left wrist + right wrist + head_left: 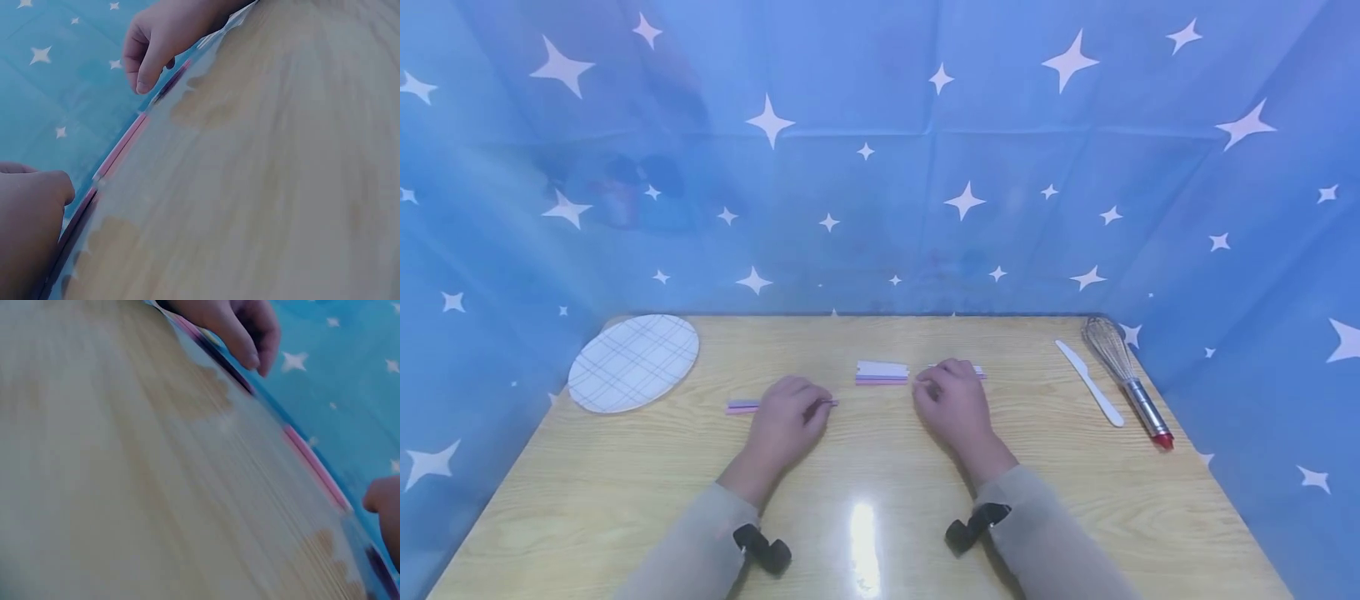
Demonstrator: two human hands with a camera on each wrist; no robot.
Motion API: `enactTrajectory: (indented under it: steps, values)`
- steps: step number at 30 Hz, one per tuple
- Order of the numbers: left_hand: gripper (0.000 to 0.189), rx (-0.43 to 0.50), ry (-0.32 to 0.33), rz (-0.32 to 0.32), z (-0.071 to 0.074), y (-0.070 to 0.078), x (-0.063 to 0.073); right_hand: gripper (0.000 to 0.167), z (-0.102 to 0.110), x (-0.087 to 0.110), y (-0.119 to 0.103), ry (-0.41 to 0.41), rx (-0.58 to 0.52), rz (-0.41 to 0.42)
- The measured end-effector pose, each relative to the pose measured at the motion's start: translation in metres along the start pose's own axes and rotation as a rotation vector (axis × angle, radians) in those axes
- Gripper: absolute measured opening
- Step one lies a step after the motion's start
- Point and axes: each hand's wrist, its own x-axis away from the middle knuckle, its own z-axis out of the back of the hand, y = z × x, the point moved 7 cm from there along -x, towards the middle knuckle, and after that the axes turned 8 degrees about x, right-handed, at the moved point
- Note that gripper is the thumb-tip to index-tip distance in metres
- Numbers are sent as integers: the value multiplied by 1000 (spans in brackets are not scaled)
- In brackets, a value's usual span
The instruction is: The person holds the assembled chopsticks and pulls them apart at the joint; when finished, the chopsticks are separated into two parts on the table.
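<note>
Three low, flat pieces with pink and purple edges lie in a row across the wooden table. My left hand (790, 417) is over the left piece (742, 407), thumb and fingers bent down near its right end. Between the hands sits the middle piece (882, 373), pale on top. My right hand (953, 400) covers much of the right piece (980, 372), fingertips by its left end. Both wrist views show the far hand, left (240, 331) and right (162, 40), with bent fingertips close to a piece; whether they pinch it cannot be made out.
A white checked oval plate or mat (634, 363) lies at the table's back left. On the right are a white plastic knife (1090, 383) and a metal whisk (1131, 379) with a red end. A blue curtain with white stars (880, 233) surrounds the table's back and sides.
</note>
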Motion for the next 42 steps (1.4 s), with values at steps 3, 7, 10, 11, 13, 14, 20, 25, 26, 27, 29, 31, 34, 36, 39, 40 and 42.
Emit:
enactTrajectory:
  steps: [3, 7, 10, 11, 13, 14, 20, 25, 26, 27, 29, 31, 34, 36, 39, 40, 42]
  values:
    - [7, -9, -7, 41, 7, -9, 4, 7, -8, -3, -19, 0, -35, 47]
    - [9, -7, 3, 59, 16, -18, 8, 6, -17, -5, -37, -42, -46, 45]
    - [11, -14, 22, 62, 27, -26, 12, 4, -25, -6, -52, -70, -35, 44]
    - [11, -20, 34, 67, 32, -29, 15, 4, -29, -7, -59, -87, -27, 42]
    - [12, -31, 65, 76, 42, -38, 21, 6, -37, -8, -72, -124, -21, 49]
    - [12, -37, 80, 83, 47, -42, 24, 7, -42, -8, -79, -144, -14, 54]
    - [13, -56, 110, 103, 65, -62, 38, 8, -64, -6, -117, -226, -6, 122]
    - [16, -62, 115, 88, 70, -67, 42, 13, -74, -5, -135, -233, 17, 139]
    - [16, -62, 117, 87, 71, -67, 42, 14, -77, -5, -137, -246, 23, 129]
    - [17, -62, 116, 87, 70, -68, 42, 16, -79, -5, -139, -259, 27, 121]
    - [18, -62, 109, 94, 70, -70, 42, 19, -85, -5, -144, -287, 27, 108]
    - [18, -62, 94, 102, 69, -72, 43, 21, -90, -4, -146, -316, 37, 97]
    - [18, -56, 73, 113, 66, -75, 43, 22, -94, -2, -147, -336, 56, 91]
    - [17, -53, 69, 117, 65, -77, 43, 22, -96, -1, -147, -342, 66, 87]
    - [16, -48, 70, 120, 65, -78, 43, 26, -98, 0, -145, -351, 64, 78]
    - [16, -45, 71, 119, 65, -78, 42, 27, -99, 0, -145, -357, 64, 74]
    - [16, -41, 72, 117, 65, -78, 42, 28, -100, -1, -144, -369, 59, 61]
